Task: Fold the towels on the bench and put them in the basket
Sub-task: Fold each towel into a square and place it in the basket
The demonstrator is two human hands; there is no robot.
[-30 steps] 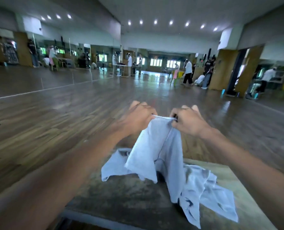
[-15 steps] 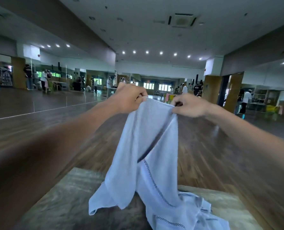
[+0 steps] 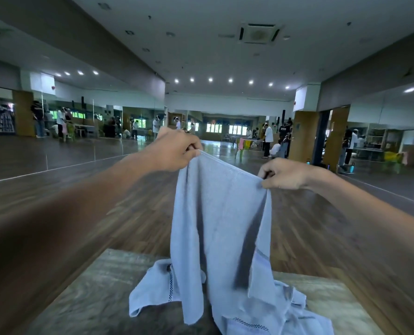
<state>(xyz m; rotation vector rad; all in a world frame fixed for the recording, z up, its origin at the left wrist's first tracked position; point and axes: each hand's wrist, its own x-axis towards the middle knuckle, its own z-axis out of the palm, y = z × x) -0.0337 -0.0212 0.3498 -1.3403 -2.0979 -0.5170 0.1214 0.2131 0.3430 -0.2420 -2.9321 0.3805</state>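
A light blue towel (image 3: 221,213) hangs in front of me by its top edge. My left hand (image 3: 177,151) pinches the upper left corner and my right hand (image 3: 284,174) pinches the upper right corner, a little lower. The cloth drapes down in folds, and its lower part still rests crumpled on the bench (image 3: 92,291). More light blue cloth (image 3: 290,308) with a dotted hem lies bunched on the bench at the right; I cannot tell whether it is a separate towel. No basket is in view.
The bench has a mottled grey-green top and ends just beyond the cloth. Past it stretches a wide dark wooden floor (image 3: 128,213). Mirrored walls line both sides. Several people (image 3: 268,139) stand far off at the back of the hall.
My hands have spread apart, stretching the towel's top edge wider. The towel has been lifted higher off the bench, and the view has tilted up.
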